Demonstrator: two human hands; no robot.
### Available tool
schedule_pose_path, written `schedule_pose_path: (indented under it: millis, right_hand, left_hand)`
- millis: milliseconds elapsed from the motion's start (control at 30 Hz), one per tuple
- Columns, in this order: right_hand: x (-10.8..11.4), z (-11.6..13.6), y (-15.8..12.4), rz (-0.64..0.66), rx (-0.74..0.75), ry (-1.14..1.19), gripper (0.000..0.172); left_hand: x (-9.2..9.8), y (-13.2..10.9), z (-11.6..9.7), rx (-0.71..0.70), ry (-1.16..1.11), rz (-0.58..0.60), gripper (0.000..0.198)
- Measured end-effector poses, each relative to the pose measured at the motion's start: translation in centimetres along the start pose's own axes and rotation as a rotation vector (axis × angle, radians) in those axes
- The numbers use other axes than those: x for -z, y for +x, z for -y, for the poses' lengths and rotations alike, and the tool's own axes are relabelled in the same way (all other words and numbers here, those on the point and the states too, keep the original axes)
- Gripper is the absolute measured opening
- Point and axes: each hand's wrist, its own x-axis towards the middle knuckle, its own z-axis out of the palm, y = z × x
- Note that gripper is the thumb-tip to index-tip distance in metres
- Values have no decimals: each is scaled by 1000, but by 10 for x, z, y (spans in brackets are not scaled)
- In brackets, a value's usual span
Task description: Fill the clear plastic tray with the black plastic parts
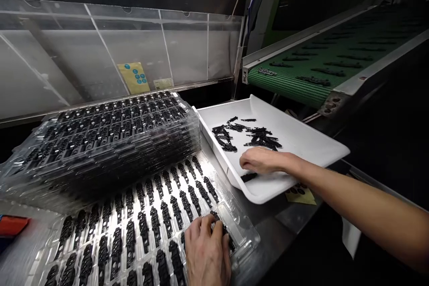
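Observation:
My left hand (pixel 208 250) lies flat on a clear blister tray (pixel 246 237) at the near edge, its fingers pressing on a black plastic part (pixel 225 231) in the right-hand column. Several rows of identical black parts (pixel 157 219) fill the tray's pockets. My right hand (pixel 263 161) reaches into a white bin (pixel 301 143), palm down, fingers curled over the loose black parts (pixel 248 136) heaped there. One part (pixel 250 177) lies just under that hand; I cannot tell whether the fingers hold it.
A stack of filled clear trays (pixel 110 138) stands at the back left. A green conveyor belt (pixel 321 62) carrying black parts slopes down to the white bin. A clear acrylic screen (pixel 100 53) runs behind. A red object (pixel 11 225) lies at far left.

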Motion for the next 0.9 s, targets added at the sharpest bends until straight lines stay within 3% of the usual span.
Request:
schedule_pose_path:
  millis: [133,267,533,767,833,900]
  right_hand:
    - [-7,-13,-11,59,19,78,32]
    - [-9,-17,-9,46,15,111,19]
    - [-4,-9,-45,-475,-208,145,40]
    - [-15,-17,-52,-533,-270,338,25]
    - [-13,-1,-66,-685,-250,376,26]
    - [-21,33,-86,-850,-200,402,29]
  left_hand:
    - [-3,0,-6,-1,43,100,18]
    - [-6,3,-9,-17,109,161,21]
    - [-3,-3,-9,36,24,101,27]
    - [8,-25,4,-62,-48,-64,19]
    - [18,-33,16,-77,9,-103,19]
    - [34,-42,35,-86,97,-152,19]
